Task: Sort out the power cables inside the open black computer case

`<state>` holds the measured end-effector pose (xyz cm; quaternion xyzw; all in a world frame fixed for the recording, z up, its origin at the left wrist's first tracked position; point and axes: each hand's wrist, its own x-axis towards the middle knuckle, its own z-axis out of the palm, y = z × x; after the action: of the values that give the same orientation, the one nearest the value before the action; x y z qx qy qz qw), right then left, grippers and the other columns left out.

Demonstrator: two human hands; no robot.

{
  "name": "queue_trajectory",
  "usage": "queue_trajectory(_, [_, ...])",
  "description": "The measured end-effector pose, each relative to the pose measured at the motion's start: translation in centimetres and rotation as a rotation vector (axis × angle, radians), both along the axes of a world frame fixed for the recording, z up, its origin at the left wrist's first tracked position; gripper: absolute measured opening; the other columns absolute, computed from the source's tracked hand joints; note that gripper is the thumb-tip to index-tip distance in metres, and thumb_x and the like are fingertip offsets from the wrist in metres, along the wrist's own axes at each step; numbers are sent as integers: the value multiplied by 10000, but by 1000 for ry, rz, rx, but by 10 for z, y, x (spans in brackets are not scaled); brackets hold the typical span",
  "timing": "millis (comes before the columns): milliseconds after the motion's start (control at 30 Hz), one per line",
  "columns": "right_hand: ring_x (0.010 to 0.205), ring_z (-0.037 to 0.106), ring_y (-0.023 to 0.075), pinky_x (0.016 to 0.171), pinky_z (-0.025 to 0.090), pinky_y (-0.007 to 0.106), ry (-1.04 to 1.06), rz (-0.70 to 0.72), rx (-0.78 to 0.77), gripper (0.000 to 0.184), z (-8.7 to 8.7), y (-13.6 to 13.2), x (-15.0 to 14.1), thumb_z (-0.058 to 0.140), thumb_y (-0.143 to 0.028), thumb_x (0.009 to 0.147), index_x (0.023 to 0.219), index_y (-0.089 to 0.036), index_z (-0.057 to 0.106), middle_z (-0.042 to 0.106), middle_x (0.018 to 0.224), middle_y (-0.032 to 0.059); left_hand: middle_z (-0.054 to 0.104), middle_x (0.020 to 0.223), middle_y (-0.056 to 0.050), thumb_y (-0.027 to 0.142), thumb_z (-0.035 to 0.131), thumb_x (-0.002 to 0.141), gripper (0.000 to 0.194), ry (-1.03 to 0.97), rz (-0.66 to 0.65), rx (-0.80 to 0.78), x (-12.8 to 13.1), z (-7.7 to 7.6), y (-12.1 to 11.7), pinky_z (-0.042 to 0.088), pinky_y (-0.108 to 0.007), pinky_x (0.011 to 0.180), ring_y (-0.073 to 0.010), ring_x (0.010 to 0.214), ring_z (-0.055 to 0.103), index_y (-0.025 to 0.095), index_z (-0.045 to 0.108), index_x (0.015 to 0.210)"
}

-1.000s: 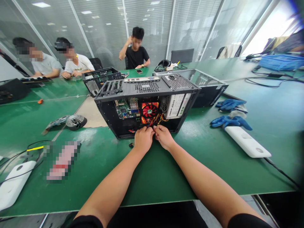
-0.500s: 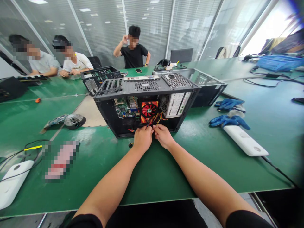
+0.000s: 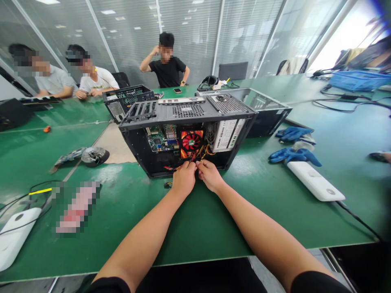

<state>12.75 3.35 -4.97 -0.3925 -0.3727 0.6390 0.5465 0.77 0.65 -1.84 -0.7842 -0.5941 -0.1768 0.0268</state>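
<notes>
A black computer case (image 3: 183, 118) with an open side stands on the green table (image 3: 207, 219). Inside it are a green motherboard (image 3: 157, 140), a red cooling fan (image 3: 192, 141) and a labelled power supply (image 3: 228, 135). Coloured cables (image 3: 202, 156) run down below the fan to my fingers. My left hand (image 3: 185, 177) is closed in a pinch on these cables at the lower edge of the case. Close beside it, my right hand (image 3: 209, 175) also pinches at the cables, thumb against forefinger. The exact bit between the fingertips is hidden.
Blue gloves (image 3: 295, 156) and a white power bank (image 3: 316, 181) lie to the right. A cap (image 3: 95, 156) and another white device (image 3: 20, 236) with a cable sit left. More case parts (image 3: 269, 118) stand behind. Three people sit across the table.
Both hands stay at nearly the same place, pinching below the fan. The view shifts slightly. At the far right edge, part of a hand has come into view.
</notes>
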Motion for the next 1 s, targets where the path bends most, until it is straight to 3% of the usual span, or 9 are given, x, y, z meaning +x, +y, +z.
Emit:
queue_trajectory(200, [383,288,37,362,217,191,-17,-5,3,454,-1,0,0,763,-500,671,607,-196,432,404,478,-81,613,971,-46,296,335,1000,245,1,-8,-24,-1,0,0,453,-273,686,-184,856,613,223,569,993])
queue_trajectory(633, [379,269,35,359,188,190,6,-2,-5,471,3,-1,0,781,-493,655,593,-197,420,388,454,-87,631,895,-45,285,447,956,155,10,-81,108,-6,-7,2,414,-291,665,-185,799,596,209,579,923])
queue_trajectory(867, [371,260,32,362,183,196,5,6,9,470,2,-1,0,778,-495,662,594,-195,424,383,451,-89,653,809,-38,245,461,944,168,11,-98,183,-4,-2,1,349,-391,876,-197,804,596,191,583,842])
queue_trajectory(1000, [380,264,32,366,185,195,7,8,7,465,2,-1,0,778,-492,665,601,-193,428,392,465,-87,665,807,-42,238,461,939,163,-10,-82,170,-3,-1,1,332,-393,869,-201,807,596,188,583,843])
